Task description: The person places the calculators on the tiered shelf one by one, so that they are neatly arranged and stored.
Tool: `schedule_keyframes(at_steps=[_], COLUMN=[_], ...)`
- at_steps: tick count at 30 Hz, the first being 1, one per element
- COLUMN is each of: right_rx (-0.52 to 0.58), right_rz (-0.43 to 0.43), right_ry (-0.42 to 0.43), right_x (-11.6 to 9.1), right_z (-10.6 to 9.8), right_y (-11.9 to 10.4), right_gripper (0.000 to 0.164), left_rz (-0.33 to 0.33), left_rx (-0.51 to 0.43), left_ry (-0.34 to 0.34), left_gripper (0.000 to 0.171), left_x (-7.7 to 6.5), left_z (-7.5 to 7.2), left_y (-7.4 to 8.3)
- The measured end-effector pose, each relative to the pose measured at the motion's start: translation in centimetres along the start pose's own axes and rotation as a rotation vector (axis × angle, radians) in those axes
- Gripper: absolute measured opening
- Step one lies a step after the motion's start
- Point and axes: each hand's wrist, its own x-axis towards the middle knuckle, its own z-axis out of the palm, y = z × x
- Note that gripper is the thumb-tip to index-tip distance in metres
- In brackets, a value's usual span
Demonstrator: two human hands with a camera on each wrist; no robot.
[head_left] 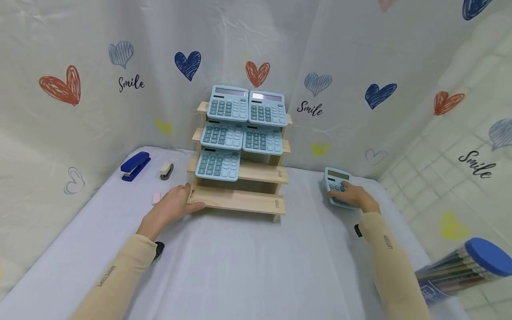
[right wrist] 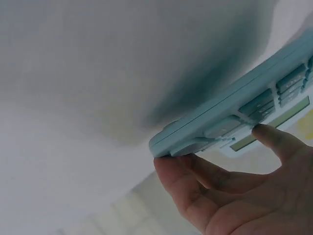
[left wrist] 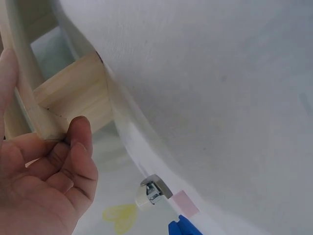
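My left hand [head_left: 172,204] grips the left end of the lowest shelf of a tiered wooden rack [head_left: 236,200]. Its thumb lies along the shelf's front edge, and in the left wrist view curled fingers [left wrist: 80,171] hold the shelf end. Light-blue calculators [head_left: 228,103] fill the upper tiers: two on the top one, two on the second, one at the left of the third. At the right, my right hand [head_left: 356,197] holds another light-blue calculator [head_left: 334,183], thumb and fingers on its keypad and edge. In the right wrist view this calculator [right wrist: 210,117] tilts over its shadow on the cloth.
Left of the rack lie a blue stapler [head_left: 135,166], a small white-and-dark stapler [head_left: 166,170] and a pink block [head_left: 156,198]. A blue-lidded tub of pencils [head_left: 456,271] stands near right, beside the right forearm. A heart-printed curtain [head_left: 160,26] backs the white-covered table [head_left: 256,266].
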Motion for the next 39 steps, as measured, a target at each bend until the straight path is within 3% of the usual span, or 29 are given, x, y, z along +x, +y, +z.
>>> schedule_keyframes(at_steps=[5, 14, 21, 26, 39], right_rx=[0.001, -0.039, -0.066, -0.128, -0.29], right_rz=[-0.085, -0.271, -0.36, -0.393, -0.418], right_ry=[0.079, 0.198, 0.185, 0.165, 0.272], right_x=[-1.9, -7.6, -10.5, -11.2, -10.8], right_z=[0.2, 0.0, 0.4, 1.3, 1.9], right_y=[-3.3, -9.8, -13.5, -15.4, -20.3], right_gripper=[0.108, 0.102, 0.095, 0.092, 0.087], left_rz=[0.004, -0.011, 0.003, 0.003, -0.001], left_rx=[0.004, -0.003, -0.013, -0.009, -0.019], left_ry=[0.004, 0.003, 0.003, 0.001, -0.007], left_gripper=[0.084, 0.087, 0.084, 0.084, 0.087], left_x=[0.0, 0.0, 0.0, -0.1, -0.1], left_z=[0.1, -0.1, -0.3, -0.1, 0.0], left_y=[-0.2, -0.5, -0.4, -0.2, 0.0])
